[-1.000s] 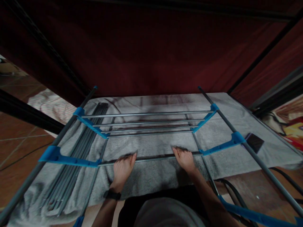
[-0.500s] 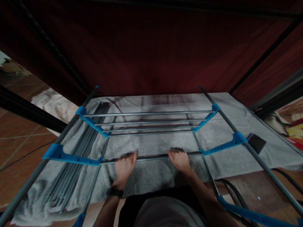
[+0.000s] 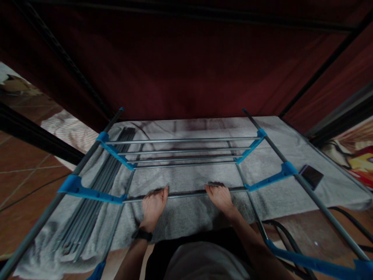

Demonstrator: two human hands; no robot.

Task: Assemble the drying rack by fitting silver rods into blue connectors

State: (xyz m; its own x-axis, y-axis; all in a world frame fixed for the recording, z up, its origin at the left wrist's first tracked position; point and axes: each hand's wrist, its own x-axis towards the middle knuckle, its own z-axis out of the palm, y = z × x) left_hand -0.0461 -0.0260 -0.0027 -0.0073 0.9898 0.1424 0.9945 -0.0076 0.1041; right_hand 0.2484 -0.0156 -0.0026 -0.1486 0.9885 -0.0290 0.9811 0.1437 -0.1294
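A rack frame of grey metal tubes and blue plastic brackets stands in front of me. My left hand (image 3: 154, 204) is closed around its near metal crossbar (image 3: 186, 193), left of the middle. On the same bar, to the right, my right hand (image 3: 220, 197) is closed too, both thumbs pointing inward. The bar runs between a left blue bracket (image 3: 93, 193) and a right blue bracket (image 3: 268, 181). Beyond it, several parallel crossbars (image 3: 186, 151) span a farther pair of brackets. A dark watch (image 3: 142, 235) is on my left wrist.
Several loose grey tubes (image 3: 96, 202) lie in a bundle on the grey blanket (image 3: 186, 179) at left. A dark phone (image 3: 310, 176) rests on the blanket at right, beside the rack's tube. A dark red fabric panel (image 3: 186, 70) rises behind. Black curved tubing (image 3: 291, 237) is at lower right.
Both hands keep their hold on the crossbar. The rack's outer side tubes appear slightly farther inward, the right one most; the view has shifted a little.
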